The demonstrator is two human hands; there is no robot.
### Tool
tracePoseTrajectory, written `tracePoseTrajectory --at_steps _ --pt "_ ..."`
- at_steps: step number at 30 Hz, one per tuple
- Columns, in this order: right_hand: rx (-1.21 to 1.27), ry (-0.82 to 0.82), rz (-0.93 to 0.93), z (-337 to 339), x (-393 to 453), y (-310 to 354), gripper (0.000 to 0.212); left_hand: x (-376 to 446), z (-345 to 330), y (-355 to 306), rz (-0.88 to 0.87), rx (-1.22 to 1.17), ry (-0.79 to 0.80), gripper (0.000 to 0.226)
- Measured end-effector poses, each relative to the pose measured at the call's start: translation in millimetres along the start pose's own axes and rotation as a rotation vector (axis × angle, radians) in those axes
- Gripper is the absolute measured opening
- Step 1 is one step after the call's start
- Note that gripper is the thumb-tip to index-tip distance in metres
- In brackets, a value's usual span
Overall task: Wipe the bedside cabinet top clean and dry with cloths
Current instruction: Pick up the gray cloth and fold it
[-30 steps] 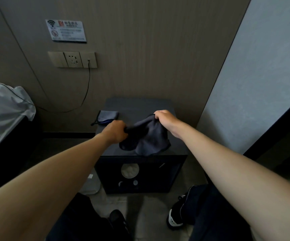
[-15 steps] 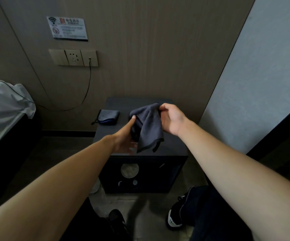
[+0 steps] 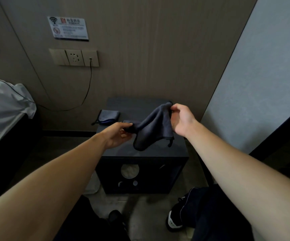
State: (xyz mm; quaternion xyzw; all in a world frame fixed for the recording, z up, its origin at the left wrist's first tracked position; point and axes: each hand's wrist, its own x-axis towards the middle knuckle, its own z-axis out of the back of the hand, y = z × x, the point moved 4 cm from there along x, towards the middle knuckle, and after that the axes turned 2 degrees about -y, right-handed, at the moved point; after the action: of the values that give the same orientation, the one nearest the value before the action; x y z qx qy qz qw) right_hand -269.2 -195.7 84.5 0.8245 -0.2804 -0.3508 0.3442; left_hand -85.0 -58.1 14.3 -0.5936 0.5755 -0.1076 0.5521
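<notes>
Hands stretch a dark grey cloth (image 3: pixel 153 126) above a bedside cabinet (image 3: pixel 179 150) set against a wood-panelled wall. The left hand (image 3: pixel 118 135) pinches the cloth's lower corner between thumb and fingers, while the right hand (image 3: pixel 181 120) grips the upper corner, held higher and nearer the wall. Between them the fabric sags, its loose edge hanging just over the cabinet's dark top. A second cloth (image 3: pixel 109 115), folded and edged in blue, lies on the top's far left corner, well apart from the held one. Above, a black cable (image 3: pixel 88 87) drops from a wall socket panel (image 3: pixel 74 57) beneath a Wi-Fi sign (image 3: pixel 68 28). White bedding (image 3: pixel 3 108) shows at left; a black shoe (image 3: pixel 179 214) stands on the floor below.
</notes>
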Motion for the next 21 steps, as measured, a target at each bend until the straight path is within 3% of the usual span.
tracePoseTrajectory --at_steps 5,8,10,14,16,18,21 --pt "0.005 -0.049 -0.003 5.6 3.1 1.6 0.022 -0.5 7.0 -8.7 -0.036 0.149 -0.018 0.009" --pt "-0.006 -0.045 0.0 11.0 7.5 -0.6 0.022 2.7 10.8 -16.0 -0.11 0.123 -0.078 0.016" --pt "-0.005 -0.051 -0.004 15.3 9.9 -0.9 0.022 2.9 12.3 -19.2 -0.121 0.121 -0.058 0.029" --pt "-0.072 -0.101 -0.017 26.9 16.8 0.7 0.02 0.0 17.1 -23.9 -0.126 0.15 -0.033 0.084" --pt "-0.108 -0.145 -0.018 35.5 22.4 1.1 0.015 -2.3 16.9 -26.1 -0.137 0.207 -0.007 0.097" --pt "-0.147 -0.184 -0.02 43.4 27.7 0.9 0.012 -5.5 14.9 -27.0 -0.16 0.325 0.022 0.098" --pt "-0.343 -0.236 -0.017 51.3 31.5 1.7 0.01 -5.5 22.7 -33.5 -0.289 0.562 -0.132 0.076"
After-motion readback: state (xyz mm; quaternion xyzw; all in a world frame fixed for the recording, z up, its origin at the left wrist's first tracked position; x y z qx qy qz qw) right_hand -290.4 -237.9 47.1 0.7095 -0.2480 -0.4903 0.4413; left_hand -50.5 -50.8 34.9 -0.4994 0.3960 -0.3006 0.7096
